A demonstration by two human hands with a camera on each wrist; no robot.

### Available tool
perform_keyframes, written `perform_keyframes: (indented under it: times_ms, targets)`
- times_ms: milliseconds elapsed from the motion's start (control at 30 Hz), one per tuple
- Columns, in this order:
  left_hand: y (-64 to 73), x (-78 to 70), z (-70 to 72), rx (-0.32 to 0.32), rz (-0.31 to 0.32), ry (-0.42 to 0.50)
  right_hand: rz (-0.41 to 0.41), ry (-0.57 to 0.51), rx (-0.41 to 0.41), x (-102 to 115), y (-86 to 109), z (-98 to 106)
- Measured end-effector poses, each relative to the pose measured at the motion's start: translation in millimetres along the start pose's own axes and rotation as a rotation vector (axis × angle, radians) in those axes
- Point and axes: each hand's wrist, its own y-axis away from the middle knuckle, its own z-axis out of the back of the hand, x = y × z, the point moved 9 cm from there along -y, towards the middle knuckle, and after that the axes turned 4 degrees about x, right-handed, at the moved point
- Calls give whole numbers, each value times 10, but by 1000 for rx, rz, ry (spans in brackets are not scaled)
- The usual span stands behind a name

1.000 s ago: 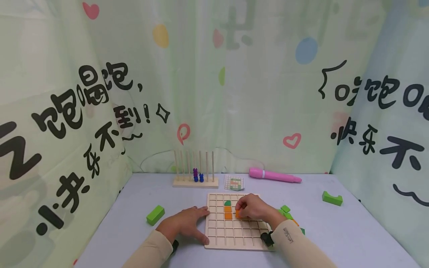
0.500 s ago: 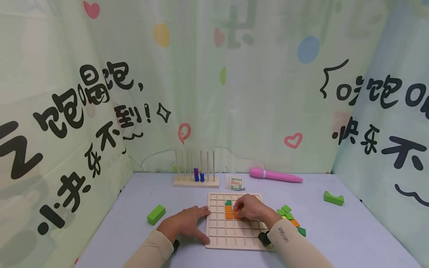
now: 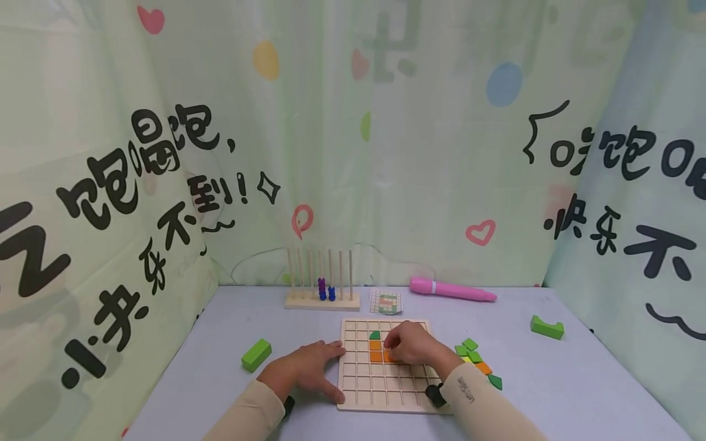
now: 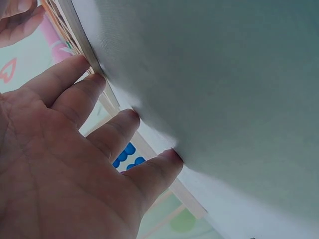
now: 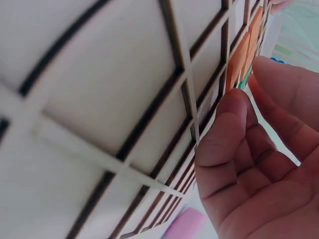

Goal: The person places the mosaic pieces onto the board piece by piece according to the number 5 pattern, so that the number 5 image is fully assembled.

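Pale counter [image 3: 215,334] carries the grid board [image 3: 366,395], left hand [image 3: 307,366] spread at its edge. Right hand [image 3: 410,344] partly hides an orange tile [image 3: 388,356] there; whether it's pinching, I can't tell. Hasty withdrawal could unseat it.

Count of pieces on and around one grid board [image 3: 375,395].
On it: three orange tiles [image 3: 375,346], one green piece [image 3: 375,335]. Right, visible: three light-green tiles [image 3: 470,344], one loose orange tile [image 3: 484,368], one yellow tile [image 3: 466,359], one dark-green tile [image 3: 495,382]. Either side: two blocks [image 3: 256,356]. Beyond: one rack [image 3: 309,303], seven rods [image 3: 350,272], one card [image 3: 386,301], one pen [image 3: 455,290].
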Motion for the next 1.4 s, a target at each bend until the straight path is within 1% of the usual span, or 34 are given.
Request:
perform_keyframes:
  times_ms: [100, 267, 467, 733, 900, 1067, 1200, 1300, 1400]
  targets:
    - [1, -4, 0, 1, -1, -1, 9, -28, -14, -43, 30, 37]
    - [-10, -3, -10, 2, 0, -6, 11, -68, -43, -177, 107, 115]
    - [-19, 14, -12, 2, 1, -10, -38, -119, -67, -374, 234, 205]
    - [-42, 25, -29, -3, -28, -29, -69, -177, -88, -612, 439, 354]
    - [-37, 25, -32, 1, -31, -24, -121, -147, -96, -848, 532, 423]
    - [-19, 5, -30, -1, -40, -25, -185, -118, -78, -1125, 640, 497]
    - [-10, -5, -28, -1, -43, -21, -224, -116, -78, -1328, 742, 572]
    - [-5, -9, -19, -2, -41, -14, -242, -108, -86, -1440, 811, 616]
    - [6, -20, -5, -3, -39, -9, -244, -91, -90, -1492, 864, 643]
